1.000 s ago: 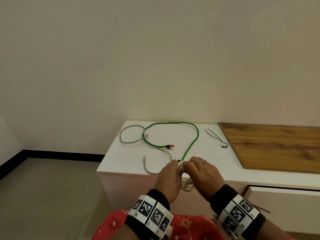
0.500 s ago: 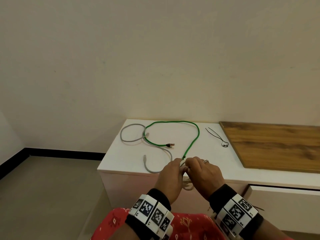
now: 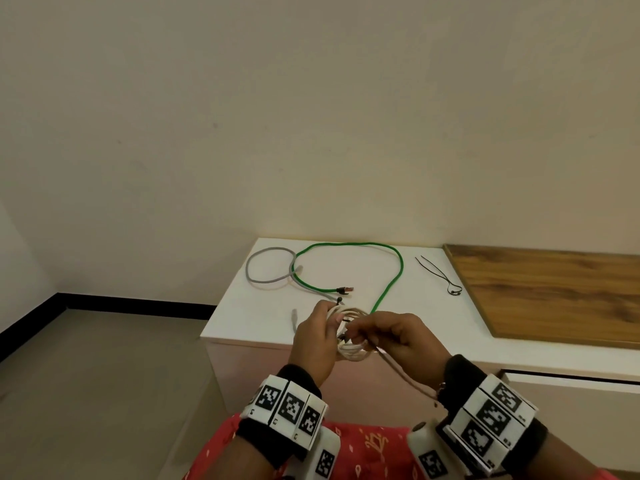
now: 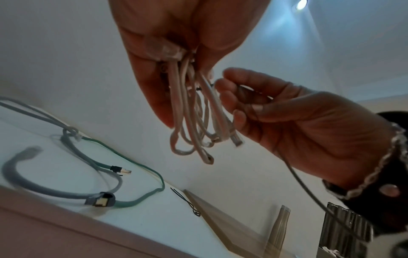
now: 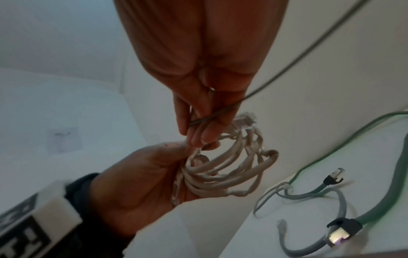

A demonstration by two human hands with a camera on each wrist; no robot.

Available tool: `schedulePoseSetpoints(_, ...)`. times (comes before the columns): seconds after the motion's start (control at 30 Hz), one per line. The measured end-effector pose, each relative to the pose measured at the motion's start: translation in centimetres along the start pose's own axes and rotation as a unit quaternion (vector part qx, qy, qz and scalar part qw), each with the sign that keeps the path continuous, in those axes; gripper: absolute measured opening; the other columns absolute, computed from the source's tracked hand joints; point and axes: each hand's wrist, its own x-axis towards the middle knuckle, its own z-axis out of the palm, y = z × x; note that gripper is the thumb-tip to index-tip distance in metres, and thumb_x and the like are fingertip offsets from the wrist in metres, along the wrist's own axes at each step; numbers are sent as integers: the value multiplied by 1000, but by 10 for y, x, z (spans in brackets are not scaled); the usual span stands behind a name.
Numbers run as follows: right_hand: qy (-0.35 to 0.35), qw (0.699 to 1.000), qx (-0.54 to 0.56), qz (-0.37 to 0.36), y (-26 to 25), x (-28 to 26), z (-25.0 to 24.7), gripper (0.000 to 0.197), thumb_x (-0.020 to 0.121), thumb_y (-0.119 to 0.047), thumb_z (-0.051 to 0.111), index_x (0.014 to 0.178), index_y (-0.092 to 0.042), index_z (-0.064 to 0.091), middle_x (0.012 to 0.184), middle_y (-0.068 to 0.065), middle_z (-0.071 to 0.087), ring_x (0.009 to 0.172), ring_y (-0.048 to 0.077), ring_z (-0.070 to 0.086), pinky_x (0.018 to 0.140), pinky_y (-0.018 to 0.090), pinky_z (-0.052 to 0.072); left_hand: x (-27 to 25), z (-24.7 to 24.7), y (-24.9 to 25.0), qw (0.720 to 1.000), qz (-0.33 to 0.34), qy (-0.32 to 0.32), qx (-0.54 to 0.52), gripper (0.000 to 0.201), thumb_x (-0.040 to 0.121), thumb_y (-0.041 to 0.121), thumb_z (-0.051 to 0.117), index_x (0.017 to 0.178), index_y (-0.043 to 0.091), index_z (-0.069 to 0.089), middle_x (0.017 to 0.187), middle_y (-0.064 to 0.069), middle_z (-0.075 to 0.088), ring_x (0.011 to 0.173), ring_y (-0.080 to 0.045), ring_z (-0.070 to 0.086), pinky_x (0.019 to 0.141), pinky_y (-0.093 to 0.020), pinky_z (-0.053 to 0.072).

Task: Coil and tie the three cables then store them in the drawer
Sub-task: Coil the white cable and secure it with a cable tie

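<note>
I see both hands raised just in front of the near edge of the white counter (image 3: 242, 317). My left hand (image 3: 313, 341) has its grip closed around one side of the coiled white cable (image 3: 353, 351); from the left wrist view the loops hang down past the fingers (image 4: 154, 97), and a clear plug is tucked against the palm. My right hand (image 3: 403, 337) pinches a thin dark tie (image 5: 223, 111) between thumb and fingertips, right at the coil. The tie's free tail runs back from the right hand toward the wrist. Whether the tie already circles the coil, I cannot tell.

On the counter, far of the hands, the green cable (image 3: 349, 244) lies uncoiled in a wide open loop, one plug end near the counter's middle. The grey cable (image 3: 266, 268) lies uncoiled to its left, crossing the green one at the far left; one grey end sits near the left hand. Two spare dark ties (image 3: 438, 275) lie to the right of the green loop, close beside the wooden board (image 3: 554, 292) that covers the right part of the counter. Below the board, at the right, is a drawer front (image 3: 571, 403).
</note>
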Motion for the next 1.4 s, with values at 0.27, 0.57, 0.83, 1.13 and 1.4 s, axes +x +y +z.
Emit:
schedulePoseSetpoints(0.27,38,986,-65,-147,-21,-7,-1,24,80,-38,59,88,-20,72,82,-18,58,80,-8,58,71,6,44,1,-9,-7,999,-9,27,22,22,96,15,39,105,6,57,73,0,52,71,-21,50,71,-35,44)
schedulePoseSetpoints(0.57,25,978,174,-111,-52,-13,-3,25,69,-53,68,80,-31,73,72,-8,67,71,12,65,69,21,53,0,-13,-7,1000,1,23,16,25,95,20,40,103,8,59,78,-1,58,73,-21,52,72,-32,41)
schedulePoseSetpoints(0.83,74,952,297,-32,-73,-13,-13,15,66,-30,78,73,-18,74,60,-1,64,54,10,56,51,19,47,0,-10,-9,999,26,22,16,23,96,16,40,106,9,59,69,7,54,62,-7,49,60,-18,37)
schedulePoseSetpoints(1.13,102,920,286,247,-54,-10,-4,12,82,-3,59,73,2,65,44,0,55,41,10,43,43,19,38,-8,-5,7,997,78,16,-4,39,90,35,34,109,13,59,71,16,53,63,2,52,60,-4,37)
schedulePoseSetpoints(1.4,102,899,304,298,-54,-8,-9,18,83,-1,57,68,0,66,41,0,54,37,9,47,40,18,41,-9,-5,15,994,107,21,-17,29,96,19,38,116,9,57,85,4,56,67,-3,52,61,0,38)
